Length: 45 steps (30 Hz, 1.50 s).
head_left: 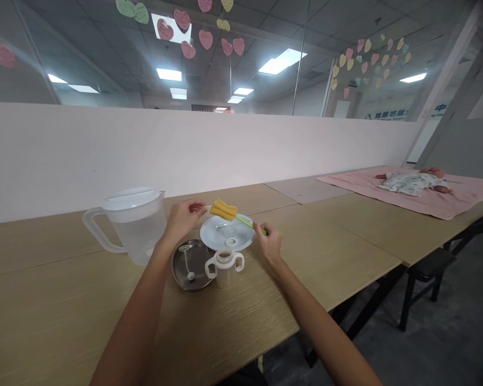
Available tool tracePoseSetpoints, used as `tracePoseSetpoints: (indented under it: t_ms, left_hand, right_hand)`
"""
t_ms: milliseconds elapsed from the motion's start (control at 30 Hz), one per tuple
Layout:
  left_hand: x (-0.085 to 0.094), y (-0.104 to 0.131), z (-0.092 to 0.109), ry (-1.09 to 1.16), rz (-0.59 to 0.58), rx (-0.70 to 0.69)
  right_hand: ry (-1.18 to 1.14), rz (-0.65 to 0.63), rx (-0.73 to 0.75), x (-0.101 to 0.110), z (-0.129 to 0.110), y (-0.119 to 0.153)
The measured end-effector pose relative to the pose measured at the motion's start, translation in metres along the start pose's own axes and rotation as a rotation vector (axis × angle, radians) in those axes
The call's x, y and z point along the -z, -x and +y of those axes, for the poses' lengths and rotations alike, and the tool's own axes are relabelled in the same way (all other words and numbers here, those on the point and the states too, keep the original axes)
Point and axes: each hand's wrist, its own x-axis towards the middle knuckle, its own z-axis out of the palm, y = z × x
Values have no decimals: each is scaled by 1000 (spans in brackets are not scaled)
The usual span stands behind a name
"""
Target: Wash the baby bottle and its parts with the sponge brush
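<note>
My right hand (269, 241) is closed round the green handle of a brush with a yellow sponge head (224, 209), held above a white bowl (209, 234). The fingers of my left hand (187, 214) pinch a small clear piece (208, 209) beside the sponge; its shape is hard to make out. A few clear and white parts lie in the bowl. Nearer to me a clear cup with two white handles (226, 271) stands open. Left of it, a round metal tray (201, 265) holds a straw-like white piece with a weighted end (188, 264).
A large lidded clear pitcher (139, 225) stands at the left. On the far right a baby doll (410, 183) lies on a pink cloth (443, 206). A low wall with glass above borders the table (326, 257); a black stool (430, 266) stands at right.
</note>
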Motion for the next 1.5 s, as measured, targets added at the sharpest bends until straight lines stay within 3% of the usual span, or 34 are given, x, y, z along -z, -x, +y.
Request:
tracePoseSetpoints:
  t_ms: [200, 267, 400, 633, 900, 1500]
  left_hand:
    - [7, 11, 21, 292, -312, -6]
    - [5, 10, 21, 250, -277, -31]
    - [-4, 3, 9, 9, -92, -47]
    - [-12, 0, 2, -121, 36, -69]
    - [-14, -1, 1, -181, 77, -19]
    - [-10, -1, -4, -301, 55, 1]
  right_hand:
    - [63, 33, -7, 0, 0, -1]
    - [68, 10, 22, 0, -1, 1]
    - [83, -13, 74, -1, -3, 4]
    - [78, -26, 96, -2, 1, 4]
    - [69, -36, 120, -3, 1, 4]
    - [22, -76, 107, -2, 0, 6]
